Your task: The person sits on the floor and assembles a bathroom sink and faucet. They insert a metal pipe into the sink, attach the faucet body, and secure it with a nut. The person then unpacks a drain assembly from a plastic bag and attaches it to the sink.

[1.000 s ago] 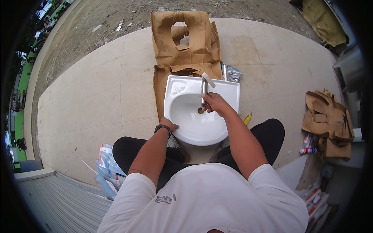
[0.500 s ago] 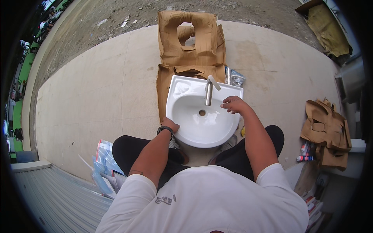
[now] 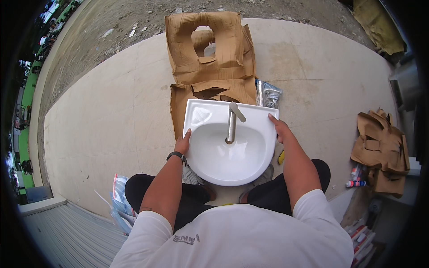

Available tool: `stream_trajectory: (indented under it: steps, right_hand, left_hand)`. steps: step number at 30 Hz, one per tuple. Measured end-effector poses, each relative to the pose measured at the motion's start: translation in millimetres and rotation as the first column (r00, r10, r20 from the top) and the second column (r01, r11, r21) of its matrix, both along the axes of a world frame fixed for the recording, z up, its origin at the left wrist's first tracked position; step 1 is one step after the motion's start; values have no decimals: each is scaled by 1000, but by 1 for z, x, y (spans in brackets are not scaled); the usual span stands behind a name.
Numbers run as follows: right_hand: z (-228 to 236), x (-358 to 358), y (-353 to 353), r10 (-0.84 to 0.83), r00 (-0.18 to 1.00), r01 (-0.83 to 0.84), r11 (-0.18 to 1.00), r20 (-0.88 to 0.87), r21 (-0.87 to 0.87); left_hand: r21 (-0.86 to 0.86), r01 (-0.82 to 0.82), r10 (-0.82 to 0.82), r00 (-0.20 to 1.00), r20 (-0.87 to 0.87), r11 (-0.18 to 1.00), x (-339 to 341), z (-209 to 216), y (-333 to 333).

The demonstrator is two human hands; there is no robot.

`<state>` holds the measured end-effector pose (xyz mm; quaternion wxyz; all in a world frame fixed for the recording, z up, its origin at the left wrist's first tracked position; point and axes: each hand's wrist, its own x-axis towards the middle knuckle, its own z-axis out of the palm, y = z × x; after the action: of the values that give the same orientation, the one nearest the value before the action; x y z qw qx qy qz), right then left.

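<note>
Between my knees is a white washbasin (image 3: 214, 163), with a brushed-metal faucet (image 3: 231, 127) standing at its back edge. The spout partly covers the drain hole. My left hand (image 3: 182, 142) grips the basin's left rim, thumb on top and the other fingers hidden beneath. At the back right corner, my right hand (image 3: 279, 127) holds the opposite rim in the same way. Just behind the basin lies torn brown cardboard packaging (image 3: 210, 71) with a large cut-out. Next to it, by the right corner, is a clear plastic bag (image 3: 269, 94) with shiny parts inside.
A yellow tool (image 3: 281, 157) rests on the concrete floor (image 3: 107, 120) near my right knee. Folded cardboard (image 3: 380, 143) and small bottles (image 3: 356, 183) lie at the right. Plastic wrapping (image 3: 119, 201) sits by my left leg, near a ribbed metal panel (image 3: 71, 232).
My right hand has moved from above the bowl to the basin's right rim. The left hand has slid farther up the left side. The basin has turned slightly and appears nearer me.
</note>
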<state>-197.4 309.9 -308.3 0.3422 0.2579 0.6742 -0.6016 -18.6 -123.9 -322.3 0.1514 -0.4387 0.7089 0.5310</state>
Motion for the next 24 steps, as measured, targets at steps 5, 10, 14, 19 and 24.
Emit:
stream_trajectory:
  steps: [5, 10, 14, 19, 24]
  right_hand:
    - [-14, -1, -12, -41, 999, 43, 991, -18, 129]
    - [19, 2, -21, -135, 988, 146, 975, -76, 168]
    - [61, 12, -28, -227, 970, 237, 962, -90, 134]
    - [104, 64, -38, -225, 970, 224, 974, -86, -18]
    - [109, 99, -35, -182, 973, 188, 982, 139, -26]
  left_hand:
    - [-124, -77, 86, 994, 69, 989, -8, 2, 12]
    - [-67, -172, 173, 985, 16, 983, -36, 1, 6]
    - [0, -76, 76, 997, -13, 997, -82, -14, -21]
    - [67, 149, -147, 989, -32, 987, -129, -33, -45]
    - [43, 271, -272, 962, 4, 962, -154, -34, -52]
